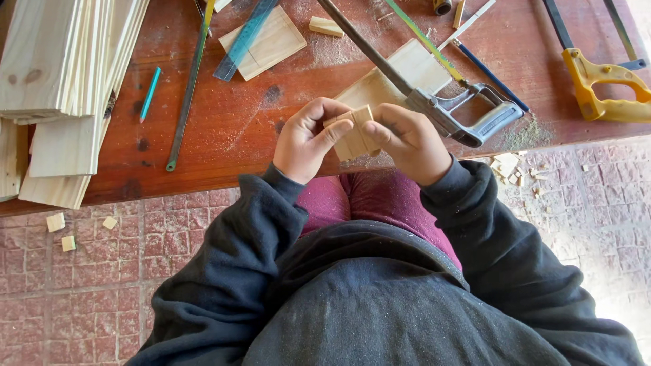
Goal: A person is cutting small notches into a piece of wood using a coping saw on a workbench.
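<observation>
1. Holding the small pale wooden blocks (354, 133) between both hands, you kept them just off the near edge of the worn red-brown wooden workbench (230, 129), above your lap.
2. Your left hand (306, 139) had its fingers curled round the left side of the pieces, thumb laid across the front face; your right hand (407, 141) pinched the right side, thumb and forefinger closed on the wood. Neither hand was open.
3. To do this well, I judged you needed the faces pressed flush and the edges lined up, with even pressure from both thumbs so the pieces did not slide.
4. The blocks looked like light, raw softwood, flat-faced and square-cut, with a visible seam between them.
5. Just behind your right hand lay a grey metal-framed hacksaw (468, 118) with a loop handle, resting on a flat pale wooden board (386, 81).
6. Further right sat a yellow-handled saw (603, 85); a heap of fine sawdust (525, 133) lay between the two.
7. At the left edge stood a stack of thin pale wooden slats (61, 74), long and smooth, with a turquoise pencil (150, 93) near it.
8. Small wooden offcuts (61, 230) lay scattered on the reddish brick-patterned floor (81, 285).
</observation>
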